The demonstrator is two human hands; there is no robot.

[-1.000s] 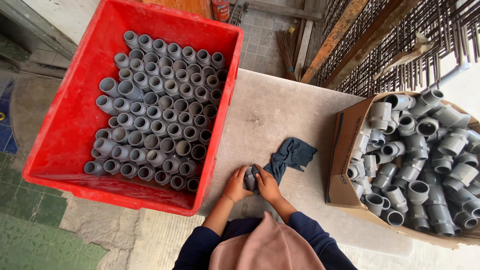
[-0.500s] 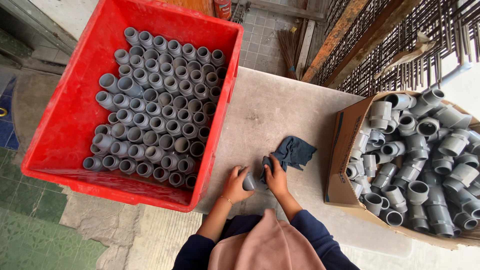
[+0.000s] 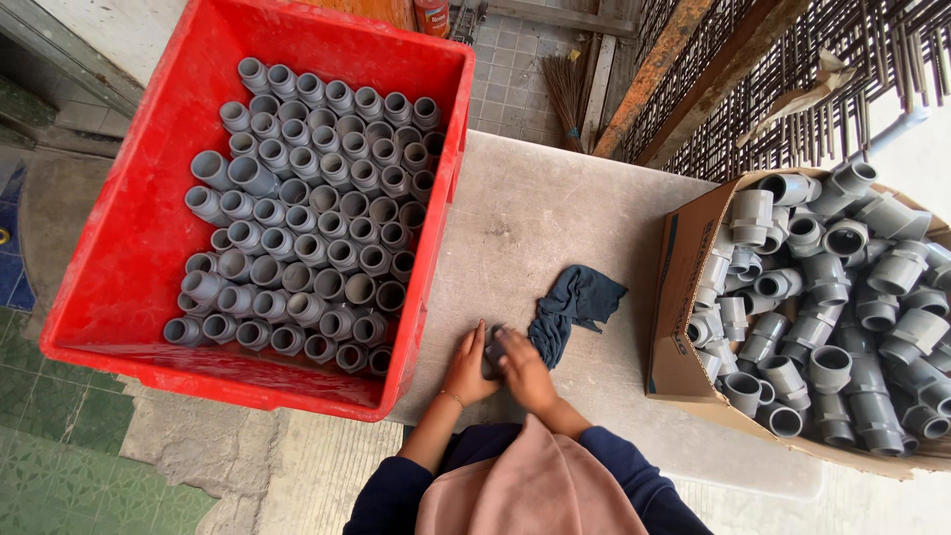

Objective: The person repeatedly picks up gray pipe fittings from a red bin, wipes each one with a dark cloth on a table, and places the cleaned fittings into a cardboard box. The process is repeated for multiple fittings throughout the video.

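Note:
Both my hands meet over a grey pipe fitting point(image 3: 492, 349) on the concrete table point(image 3: 555, 218), close to its near edge. My left hand point(image 3: 468, 369) cups the fitting from the left. My right hand point(image 3: 525, 371) covers it from the right, and its fingers touch the near end of a dark blue rag point(image 3: 573, 307) lying crumpled on the table. Most of the fitting is hidden between my palms.
A red plastic crate point(image 3: 129, 248) on the left holds several rows of upright grey fittings point(image 3: 307, 228). An open cardboard box point(image 3: 688, 297) on the right is heaped with loose grey fittings point(image 3: 842, 297). Rusty rebar mesh point(image 3: 792, 89) and a broom point(image 3: 570, 89) lie beyond the table.
My hands stay together on the fitting and have turned it slightly; my right hand now covers it more. The view has shifted a little.

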